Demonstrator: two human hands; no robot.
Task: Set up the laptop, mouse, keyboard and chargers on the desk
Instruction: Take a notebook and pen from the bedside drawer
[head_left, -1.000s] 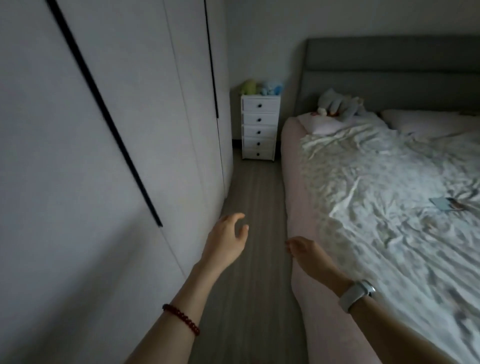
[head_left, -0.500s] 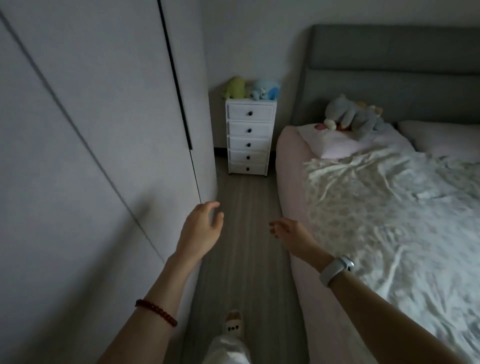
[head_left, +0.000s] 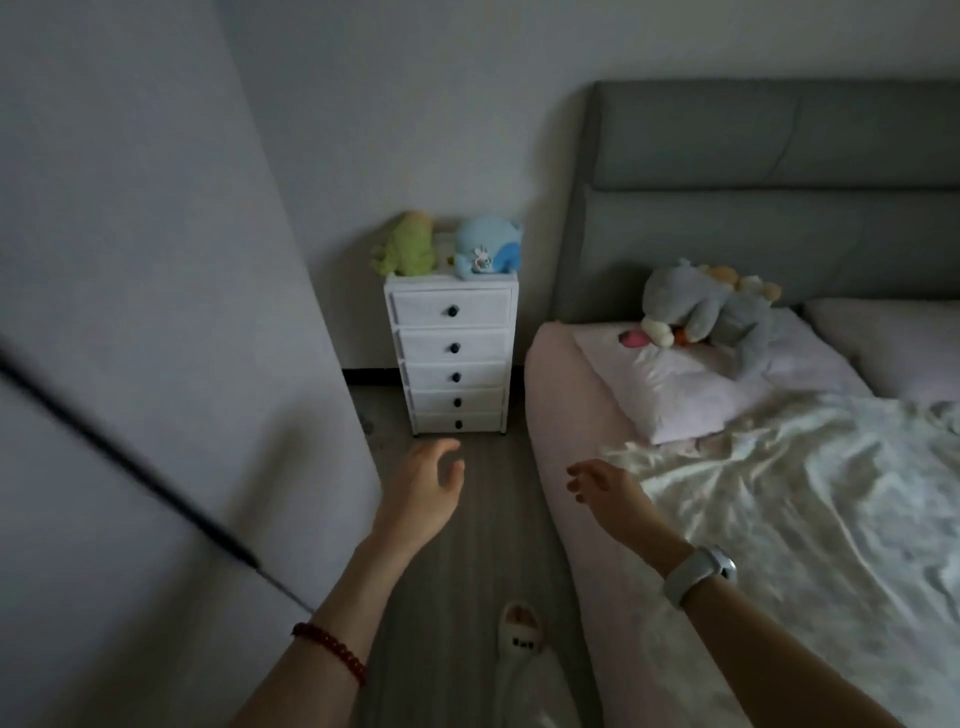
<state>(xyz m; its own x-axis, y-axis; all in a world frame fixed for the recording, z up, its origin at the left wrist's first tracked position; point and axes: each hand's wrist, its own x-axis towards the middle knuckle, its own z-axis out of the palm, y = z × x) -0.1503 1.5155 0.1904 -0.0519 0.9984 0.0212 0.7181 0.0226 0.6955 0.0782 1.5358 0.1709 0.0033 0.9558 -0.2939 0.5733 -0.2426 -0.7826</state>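
— Since nothing on our list shows here, no laptop, mouse, keyboard, charger or desk, we judge this step to be the walk to fetch them. How do we do it well?

— We keep to the grey wood-grain floor strip (head_left: 483, 525) between the tall pale wardrobe wall (head_left: 156, 364) on the left and the wide bed with a pink sheet and crumpled white quilt (head_left: 779, 519) on the right. The white five-drawer cabinet (head_left: 452, 358) at the far end is the likeliest place to search, so we'd head for it squarely, watching our white slippered foot (head_left: 519, 631) near the bed edge.

— And our hands?

— Both empty, held apart. The left hand (head_left: 423, 491) hangs over the floor with fingers loosely spread; the right hand (head_left: 605, 491), fingers relaxed, hovers over the bed's near edge.

— What can't we make out?

— The room is dim. The drawers are closed, so their contents are hidden. The bed runs off the right edge, and the green and blue soft toys (head_left: 447, 249) hide part of the cabinet top.
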